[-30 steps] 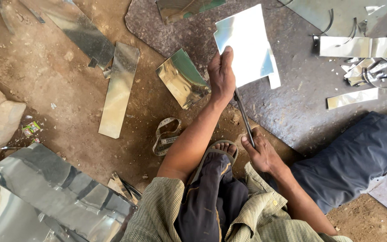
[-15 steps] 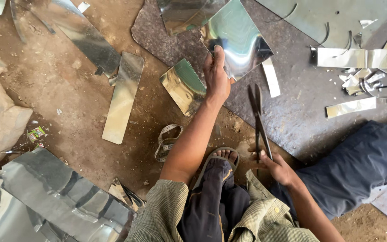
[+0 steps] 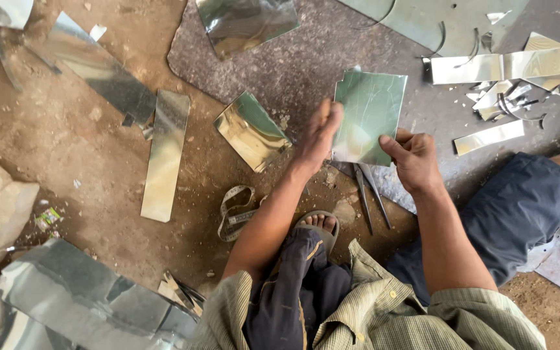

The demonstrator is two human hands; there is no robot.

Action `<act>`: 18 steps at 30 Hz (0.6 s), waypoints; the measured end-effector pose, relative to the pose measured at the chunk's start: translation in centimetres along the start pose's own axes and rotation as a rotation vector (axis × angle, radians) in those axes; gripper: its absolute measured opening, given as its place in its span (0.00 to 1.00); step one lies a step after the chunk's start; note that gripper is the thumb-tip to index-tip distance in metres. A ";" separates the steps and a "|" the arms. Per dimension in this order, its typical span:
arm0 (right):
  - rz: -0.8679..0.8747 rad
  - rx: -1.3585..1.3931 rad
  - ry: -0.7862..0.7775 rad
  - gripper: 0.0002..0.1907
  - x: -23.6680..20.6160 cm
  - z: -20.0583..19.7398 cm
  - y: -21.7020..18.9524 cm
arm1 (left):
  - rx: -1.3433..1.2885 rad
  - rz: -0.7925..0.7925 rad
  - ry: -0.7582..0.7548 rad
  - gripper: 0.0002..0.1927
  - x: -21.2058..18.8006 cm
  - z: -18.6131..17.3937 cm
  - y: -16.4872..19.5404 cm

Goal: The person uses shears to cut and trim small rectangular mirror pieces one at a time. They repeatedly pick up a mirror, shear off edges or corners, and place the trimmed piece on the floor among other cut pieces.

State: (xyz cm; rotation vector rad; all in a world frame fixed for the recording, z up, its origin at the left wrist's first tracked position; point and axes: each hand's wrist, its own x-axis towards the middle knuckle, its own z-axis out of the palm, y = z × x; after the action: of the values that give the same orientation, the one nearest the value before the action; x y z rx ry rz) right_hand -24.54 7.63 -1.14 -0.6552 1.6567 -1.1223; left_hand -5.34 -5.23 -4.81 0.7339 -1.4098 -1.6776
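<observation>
A shiny rectangular sheet-metal piece (image 3: 369, 115) is held up between both hands. My left hand (image 3: 319, 135) grips its left edge, and my right hand (image 3: 412, 155) pinches its lower right corner. Just below the sheet, metal snips (image 3: 371, 198) lie on the ground between my hands, with nothing holding them. My sandalled foot (image 3: 317, 225) rests just under them.
A folded metal piece (image 3: 251, 131) lies left of my left hand, beside a long strip (image 3: 165, 154). A coiled tape measure (image 3: 234, 211) lies by my left forearm. Offcuts and curls (image 3: 507, 84) cover the upper right. Large sheets (image 3: 66, 298) fill the lower left.
My right hand has let go of the snips, which now lie on the ground, and has risen to take the sheet's lower corner. The sheet has turned and come lower, nearer to me.
</observation>
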 end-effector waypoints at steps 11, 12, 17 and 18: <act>-0.102 0.233 0.200 0.07 -1.7 2.8 0.0 | 0.359 0.096 0.096 0.24 -4.8 -0.8 1.2; -0.095 0.246 0.207 0.06 -1.9 2.6 -0.1 | 0.437 0.126 0.076 0.22 -4.7 -1.1 1.0; -0.098 0.479 0.125 0.10 -2.7 1.9 -0.3 | 0.084 0.148 -0.090 0.17 -5.2 -1.8 1.0; -0.020 0.567 0.084 0.08 -2.7 1.9 -0.4 | -0.018 0.159 -0.160 0.17 -5.3 -1.8 1.1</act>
State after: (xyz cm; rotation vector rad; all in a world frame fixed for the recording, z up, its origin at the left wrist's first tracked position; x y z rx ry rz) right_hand -21.86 9.03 0.22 -0.2607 1.3056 -1.5632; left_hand -0.94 -1.67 -4.44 0.4726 -1.5189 -1.6509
